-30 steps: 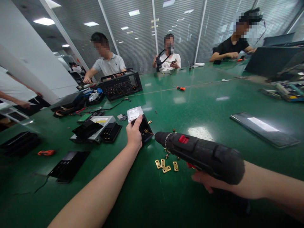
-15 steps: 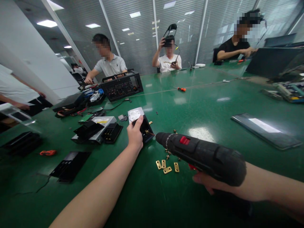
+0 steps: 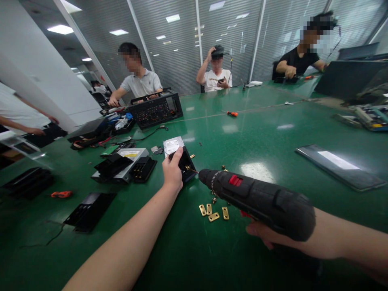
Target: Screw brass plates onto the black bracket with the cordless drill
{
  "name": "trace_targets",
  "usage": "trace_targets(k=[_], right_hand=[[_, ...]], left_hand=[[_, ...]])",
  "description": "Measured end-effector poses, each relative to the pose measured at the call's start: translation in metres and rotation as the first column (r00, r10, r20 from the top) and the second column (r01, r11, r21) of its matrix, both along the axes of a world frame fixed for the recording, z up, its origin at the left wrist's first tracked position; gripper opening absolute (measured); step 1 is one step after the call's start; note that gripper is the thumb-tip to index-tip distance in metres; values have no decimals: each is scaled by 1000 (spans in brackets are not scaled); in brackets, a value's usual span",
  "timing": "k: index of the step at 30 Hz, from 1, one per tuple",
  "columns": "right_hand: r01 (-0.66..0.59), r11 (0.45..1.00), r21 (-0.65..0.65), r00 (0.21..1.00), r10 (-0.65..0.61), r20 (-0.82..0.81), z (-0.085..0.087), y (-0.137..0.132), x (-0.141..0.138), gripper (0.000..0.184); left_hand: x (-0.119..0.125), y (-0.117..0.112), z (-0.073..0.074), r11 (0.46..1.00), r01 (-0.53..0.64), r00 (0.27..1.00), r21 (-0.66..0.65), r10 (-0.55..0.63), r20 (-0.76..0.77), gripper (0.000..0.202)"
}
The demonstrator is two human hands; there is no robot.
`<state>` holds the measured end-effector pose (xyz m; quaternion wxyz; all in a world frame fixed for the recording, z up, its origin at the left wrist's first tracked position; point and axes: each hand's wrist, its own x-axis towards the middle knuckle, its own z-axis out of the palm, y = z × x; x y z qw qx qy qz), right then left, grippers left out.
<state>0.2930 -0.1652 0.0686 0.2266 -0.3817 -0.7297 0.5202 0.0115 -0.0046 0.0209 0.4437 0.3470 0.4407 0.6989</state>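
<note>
My left hand (image 3: 172,170) grips the near end of a black drive bracket (image 3: 185,165) that carries a silver hard drive (image 3: 172,145), on the green table (image 3: 188,250). My right hand (image 3: 266,234) is wrapped round the handle of a black power drill (image 3: 257,200) with a red switch. The drill's bit points left at the bracket's side, at a brass screw. Several small brass plates (image 3: 212,211) and loose screws lie on the table just under the drill's nose.
Black trays and drive parts (image 3: 124,167) lie left of the bracket, with another black tray (image 3: 87,211) nearer me. An open computer case (image 3: 156,107) stands at the back left. A dark panel (image 3: 339,166) lies to the right. Three people sit across the table; another stands at the far left.
My hands and the drill have hardly moved. The person in the middle across the table raised a headset overhead and has now lowered it onto the head.
</note>
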Motion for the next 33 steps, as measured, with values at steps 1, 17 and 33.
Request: trace_targets(k=[1, 17, 33], right_hand=[[-19, 999, -31, 997, 17, -80, 0, 0, 0, 15], [42, 998, -50, 987, -49, -154, -18, -2, 6, 22], [48, 996, -79, 973, -65, -222, -13, -2, 4, 20]], left_hand=[[0, 0, 0, 1000, -3, 1000, 1, 3, 0, 61], [0, 0, -1, 1000, -9, 1000, 2, 9, 6, 62], [4, 0, 3, 999, -41, 999, 9, 41, 28, 57]])
